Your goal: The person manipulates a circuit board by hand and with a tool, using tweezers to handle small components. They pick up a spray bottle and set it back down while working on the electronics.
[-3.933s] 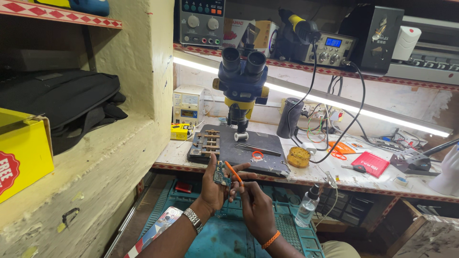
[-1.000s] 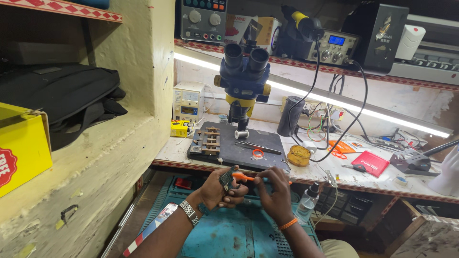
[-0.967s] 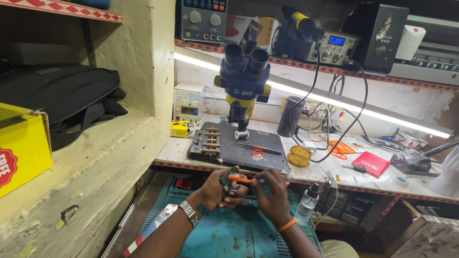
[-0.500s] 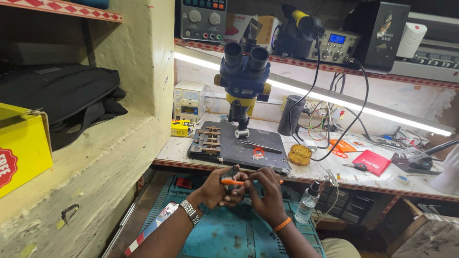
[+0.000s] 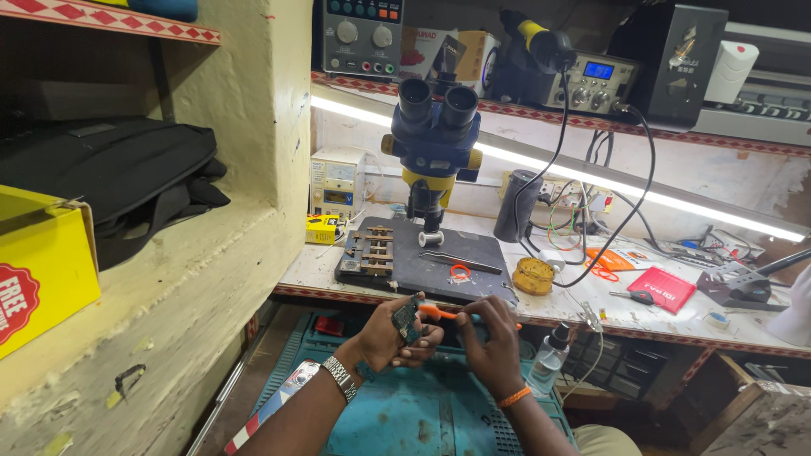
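My left hand (image 5: 387, 338) grips a small circuit board (image 5: 406, 317) by its edges, just below the front edge of the workbench. A metal watch sits on that wrist. My right hand (image 5: 490, 336) holds an orange-handled tool (image 5: 439, 313) whose tip rests against the board. An orange band circles the right wrist. Both hands hover over a teal mat (image 5: 405, 422) on my lap area.
A blue and yellow stereo microscope (image 5: 432, 143) stands on a dark pad (image 5: 456, 257) with tweezers and a board holder. A small bottle (image 5: 547, 361) sits right of my hands. Power supplies line the shelf. A yellow box (image 5: 42, 262) and a black bag (image 5: 118, 177) lie left.
My hands stayed together below the bench edge. The orange tool has tilted from upright to lying across, its tip against the board, and the board has shifted slightly.
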